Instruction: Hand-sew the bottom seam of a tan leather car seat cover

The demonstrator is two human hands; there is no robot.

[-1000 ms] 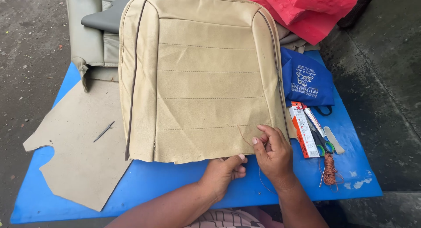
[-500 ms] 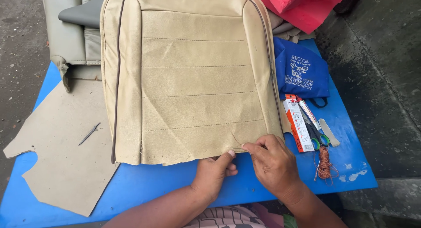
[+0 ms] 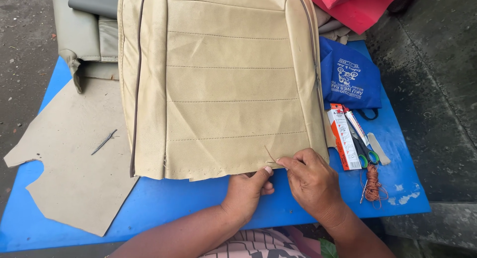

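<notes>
Hand-stitching step: both hands at seat cover (image 3: 218, 84) hem, near table (image 3: 164, 203) front edge. Right hand (image 3: 310, 181) pinches thread (image 3: 270, 155); left hand (image 3: 248, 191) clamps hem. Next needs steady pull.

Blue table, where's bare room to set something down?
The blue table is bare along the near edge, between the tan cut piece and the left hand, and at the near right corner beyond the copper wire coil. Crowded by the scissors.

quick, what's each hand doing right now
left hand: closed, pinching the bottom edge of the seat cover.
right hand: closed, fingertips pinching a thin thread at the same edge.
</notes>
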